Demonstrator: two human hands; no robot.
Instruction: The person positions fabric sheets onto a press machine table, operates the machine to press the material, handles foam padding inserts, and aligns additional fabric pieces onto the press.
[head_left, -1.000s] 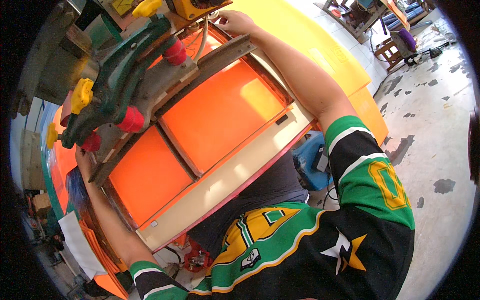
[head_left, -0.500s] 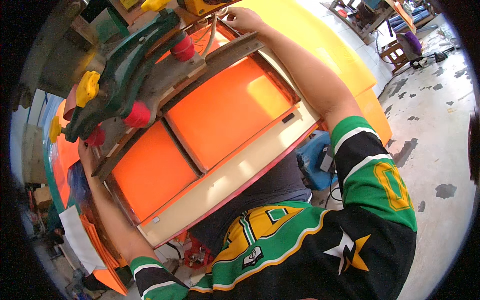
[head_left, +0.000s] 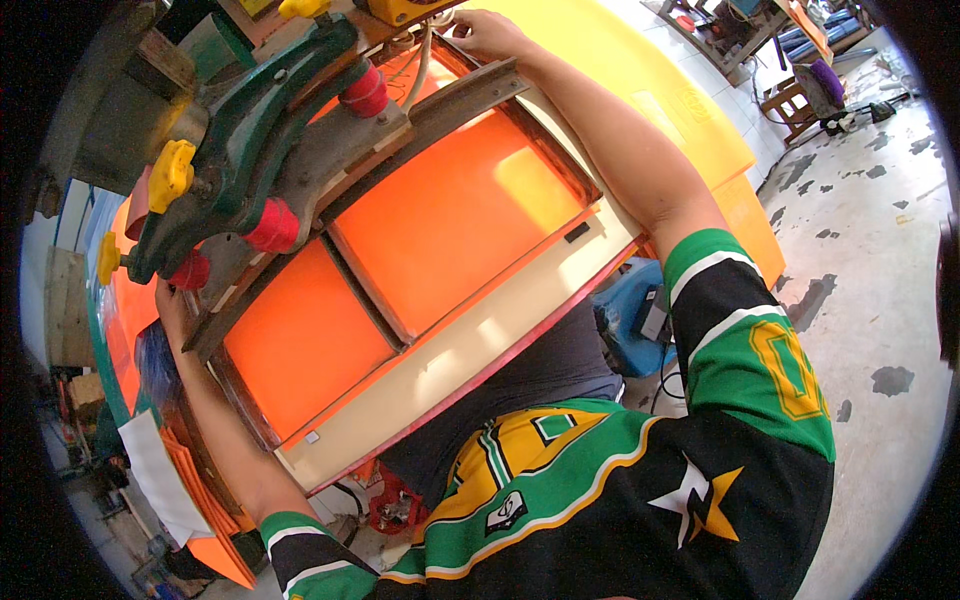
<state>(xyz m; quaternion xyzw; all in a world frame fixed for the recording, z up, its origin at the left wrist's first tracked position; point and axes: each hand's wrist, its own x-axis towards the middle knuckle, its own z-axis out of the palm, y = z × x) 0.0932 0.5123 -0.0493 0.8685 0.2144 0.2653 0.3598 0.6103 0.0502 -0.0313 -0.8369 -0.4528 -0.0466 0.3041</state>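
Observation:
My right hand is at the far corner of a dark metal frame, beside a pale hose. Its fingers are curled there; their tips and what they hold are hidden. On the far left, my left hand reaches up beside the frame's other end, its fingers mostly out of sight behind a red roller. Inside the frame lies bright orange sheet material, split by a dark crossbar. Beneath the frame is a cream board with a reddish edge.
Over the frame's far side hangs a dark green machine arm with yellow knobs and red rollers. Yellow sheets lie to the right. Folded orange sheets stand at lower left. A blue container sits beneath the board.
My right hand has shifted very slightly up and left at the frame's far corner. The frame, the orange sheet and my left arm look the same.

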